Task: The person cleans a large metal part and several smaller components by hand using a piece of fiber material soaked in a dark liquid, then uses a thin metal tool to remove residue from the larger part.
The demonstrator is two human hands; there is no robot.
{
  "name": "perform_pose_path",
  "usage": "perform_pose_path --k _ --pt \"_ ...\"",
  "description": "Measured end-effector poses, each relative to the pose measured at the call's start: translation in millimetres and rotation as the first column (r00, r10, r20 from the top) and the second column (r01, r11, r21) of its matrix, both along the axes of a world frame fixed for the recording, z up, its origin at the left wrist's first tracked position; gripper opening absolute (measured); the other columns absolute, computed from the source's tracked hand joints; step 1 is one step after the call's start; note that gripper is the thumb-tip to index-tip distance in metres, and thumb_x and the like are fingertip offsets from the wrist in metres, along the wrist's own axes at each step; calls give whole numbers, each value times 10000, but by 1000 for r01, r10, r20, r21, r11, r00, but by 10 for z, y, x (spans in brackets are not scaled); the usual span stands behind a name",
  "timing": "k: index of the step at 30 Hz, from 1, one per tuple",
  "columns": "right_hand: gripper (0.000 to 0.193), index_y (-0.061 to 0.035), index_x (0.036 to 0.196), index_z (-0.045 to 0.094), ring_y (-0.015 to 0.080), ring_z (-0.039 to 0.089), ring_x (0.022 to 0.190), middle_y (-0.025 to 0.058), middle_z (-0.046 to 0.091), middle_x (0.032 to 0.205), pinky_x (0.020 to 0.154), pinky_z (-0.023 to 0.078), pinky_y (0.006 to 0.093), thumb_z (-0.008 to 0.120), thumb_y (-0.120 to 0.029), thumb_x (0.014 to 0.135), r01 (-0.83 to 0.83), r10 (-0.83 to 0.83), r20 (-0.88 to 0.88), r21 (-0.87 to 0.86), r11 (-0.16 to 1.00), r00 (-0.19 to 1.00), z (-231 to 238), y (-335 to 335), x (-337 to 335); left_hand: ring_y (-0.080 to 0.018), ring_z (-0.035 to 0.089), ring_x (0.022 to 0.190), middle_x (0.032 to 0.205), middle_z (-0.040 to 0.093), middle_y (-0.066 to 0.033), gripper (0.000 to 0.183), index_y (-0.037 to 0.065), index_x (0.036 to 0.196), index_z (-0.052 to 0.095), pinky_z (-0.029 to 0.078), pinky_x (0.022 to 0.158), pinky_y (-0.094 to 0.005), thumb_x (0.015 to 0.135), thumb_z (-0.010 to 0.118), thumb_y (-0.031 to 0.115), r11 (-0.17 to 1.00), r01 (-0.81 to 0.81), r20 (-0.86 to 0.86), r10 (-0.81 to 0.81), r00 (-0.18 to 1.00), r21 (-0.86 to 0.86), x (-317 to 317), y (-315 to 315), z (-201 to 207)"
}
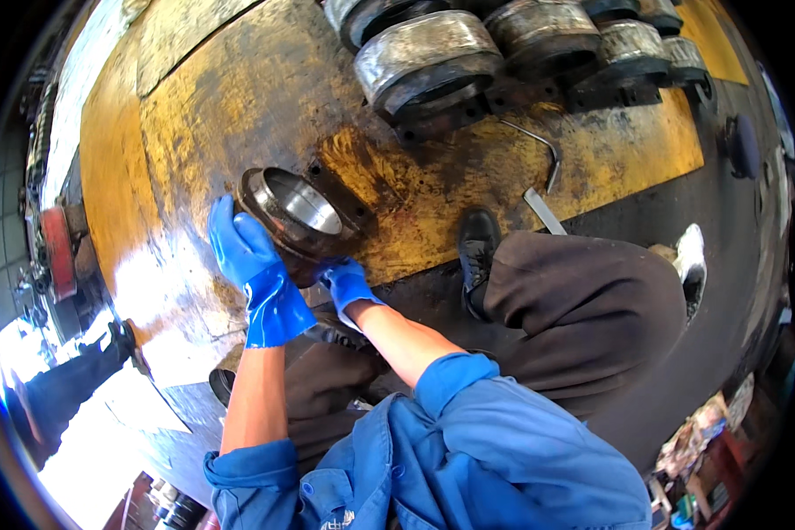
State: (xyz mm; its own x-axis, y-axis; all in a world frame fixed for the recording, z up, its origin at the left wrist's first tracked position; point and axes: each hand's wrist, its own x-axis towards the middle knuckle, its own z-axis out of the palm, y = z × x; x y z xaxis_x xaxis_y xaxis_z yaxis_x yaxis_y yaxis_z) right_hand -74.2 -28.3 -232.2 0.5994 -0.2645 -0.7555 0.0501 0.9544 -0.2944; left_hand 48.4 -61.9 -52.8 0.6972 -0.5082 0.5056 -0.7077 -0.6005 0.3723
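A thick greasy metal ring (278,212) with a shiny machined bore lies tilted on the worn yellow board in front of me. Under its right side shows a dark flat plate (343,196) with bolt holes. My left hand (241,246), in a blue rubber glove, rests along the ring's left side with the fingers stretched out. My right hand (346,281), gloved the same way, is at the ring's near right edge. Its fingers curl in against the underside, and their tips are partly hidden there.
Several large rusty rings (428,62) stand grouped at the far right. A bent metal rod (548,150) and a flat metal bar (543,212) lie nearer. My bent leg (592,309) is at the right. A red round part (58,253) stands at the left, above a dark-clothed limb (71,389).
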Motion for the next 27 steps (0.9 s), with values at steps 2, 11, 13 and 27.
perform_pose_path --k 2,11,13,27 --pt "196 -56 1072 683 148 610 750 35 701 947 661 505 308 645 2 889 12 -16 -106 -39 999 994 4 -104 -137 -382 602 1234 1315 647 -224 387 -28 1311 620 428 1103 -440 1057 500 239 1000 -13 8 13 1000 12 37 42 -34" --pt "290 -15 1058 683 239 700 894 132 749 962 825 552 380 685 3 769 -255 120 -255 -608 752 960 -146 -1373 -56 -373 580 1267 1353 620 -221 387 -28 1331 597 410 1119 -429 1063 487 229 999 6 -58 -3 998 46 4 -29 -4" --pt "267 -23 1004 686 244 699 871 138 744 923 799 551 387 701 7 739 -432 220 -386 -642 633 896 15 -1388 -52 -396 593 1232 1315 631 -236 358 -32 1300 609 429 1097 -448 1041 506 192 1000 10 -22 -10 1000 22 5 -64 -1" --pt "250 -24 985 649 253 700 873 154 730 916 796 546 373 698 33 746 -434 254 -353 -742 511 901 -78 -1425 353 -439 572 1255 1328 607 -293 357 -79 1301 597 408 1114 -492 1022 500 121 1000 -13 -37 12 999 -16 1 24 -11"
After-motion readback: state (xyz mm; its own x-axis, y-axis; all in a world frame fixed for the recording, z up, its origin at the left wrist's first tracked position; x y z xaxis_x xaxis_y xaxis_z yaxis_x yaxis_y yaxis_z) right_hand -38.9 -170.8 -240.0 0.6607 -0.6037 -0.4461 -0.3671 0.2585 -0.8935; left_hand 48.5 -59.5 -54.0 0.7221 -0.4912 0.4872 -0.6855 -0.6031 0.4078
